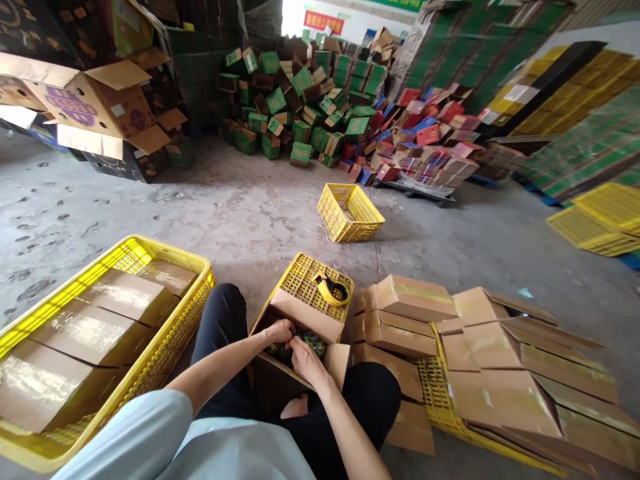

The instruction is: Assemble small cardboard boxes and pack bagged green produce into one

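An open cardboard box [307, 317] stands between my knees with its flaps folded out. Inside lie dark green, glossy things [317, 343], perhaps in clear plastic; their kind is too small to tell. Both hands reach into the box opening, close together. My left hand [280, 331] has its fingers pinched over the contents, at the box's left side. Just right of it and nearer to me, my right hand [305, 360] is also closed, fingertips pressed together. What either hand grips is hidden. Beyond the box, a yellow tape dispenser [331, 291] rests on an upturned yellow crate [300, 270].
On my left, a yellow crate [205, 267] holds several taped cartons [90, 330]. Cartons [505, 387] are stacked at my right, around another yellow crate [433, 383]. A yellow basket [350, 213] stands ahead on the concrete floor. Heaped green boxes [300, 107] and red boxes [427, 133] lie farther back.
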Tool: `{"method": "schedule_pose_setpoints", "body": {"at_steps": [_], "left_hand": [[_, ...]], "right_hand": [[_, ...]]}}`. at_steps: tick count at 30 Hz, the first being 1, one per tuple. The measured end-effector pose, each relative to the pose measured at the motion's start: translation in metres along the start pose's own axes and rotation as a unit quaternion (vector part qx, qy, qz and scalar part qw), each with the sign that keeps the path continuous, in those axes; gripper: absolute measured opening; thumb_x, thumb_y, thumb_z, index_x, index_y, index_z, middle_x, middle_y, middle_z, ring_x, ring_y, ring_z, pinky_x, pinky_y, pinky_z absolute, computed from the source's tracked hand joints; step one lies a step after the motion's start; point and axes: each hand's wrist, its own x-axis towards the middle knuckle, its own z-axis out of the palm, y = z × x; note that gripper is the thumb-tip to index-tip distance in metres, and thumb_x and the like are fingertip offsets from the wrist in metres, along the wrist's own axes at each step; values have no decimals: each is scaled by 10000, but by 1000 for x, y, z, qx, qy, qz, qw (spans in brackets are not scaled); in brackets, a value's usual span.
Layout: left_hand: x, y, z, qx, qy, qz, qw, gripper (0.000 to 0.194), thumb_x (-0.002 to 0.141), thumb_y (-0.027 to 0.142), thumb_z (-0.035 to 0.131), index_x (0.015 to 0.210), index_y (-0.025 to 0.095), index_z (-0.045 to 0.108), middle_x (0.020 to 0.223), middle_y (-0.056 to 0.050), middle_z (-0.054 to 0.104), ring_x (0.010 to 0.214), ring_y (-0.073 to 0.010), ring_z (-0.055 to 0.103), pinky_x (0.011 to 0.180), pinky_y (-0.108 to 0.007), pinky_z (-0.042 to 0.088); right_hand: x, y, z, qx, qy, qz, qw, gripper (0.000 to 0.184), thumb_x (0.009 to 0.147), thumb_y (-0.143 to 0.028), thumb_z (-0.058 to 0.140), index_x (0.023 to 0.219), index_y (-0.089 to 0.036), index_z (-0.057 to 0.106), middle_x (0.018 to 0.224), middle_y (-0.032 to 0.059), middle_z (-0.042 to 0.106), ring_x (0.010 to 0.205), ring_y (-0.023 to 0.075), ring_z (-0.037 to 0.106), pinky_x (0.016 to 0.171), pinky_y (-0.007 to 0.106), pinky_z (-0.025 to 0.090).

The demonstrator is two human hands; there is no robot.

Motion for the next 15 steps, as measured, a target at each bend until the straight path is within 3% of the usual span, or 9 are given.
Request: {"method": "schedule_pose_setpoints", "body": {"at_steps": [3,7,11,15], "left_hand": [[-5,-6,-1,12,7,24,1000,347,966,188,654,1309,135,641,1238,-101,695,1129,-259,668,978,-393,560],[-9,-5,-4,39,19,84,995,565,832,-39,529,1357,149,623,1310,-93,692,1229,-242,624,1043,-289,489],[-10,0,-1,100,-11,148,984,571,763,-24,586,1284,192,677,1333,-95,671,1215,-242,625,1050,-305,479],[-10,0,8,187,-55,208,959,345,713,49,719,1029,177,772,1222,-116,701,1125,-291,655,1028,-365,491]], "right_hand": [[12,0,-3,24,20,19,999,508,731,77,426,1080,-204,666,1155,74,704,1121,182,687,992,294,533],[19,11,-22,29,43,55,997,422,829,15,431,1082,-216,678,1157,67,716,1112,191,687,1001,324,532],[0,26,-47,-5,48,99,994,317,921,-82,502,1136,-200,703,1196,102,713,1188,248,645,1089,390,466],[-21,24,-47,-44,17,154,987,360,814,-138,748,1166,-212,726,1290,129,676,1184,307,661,1063,397,477]]}}
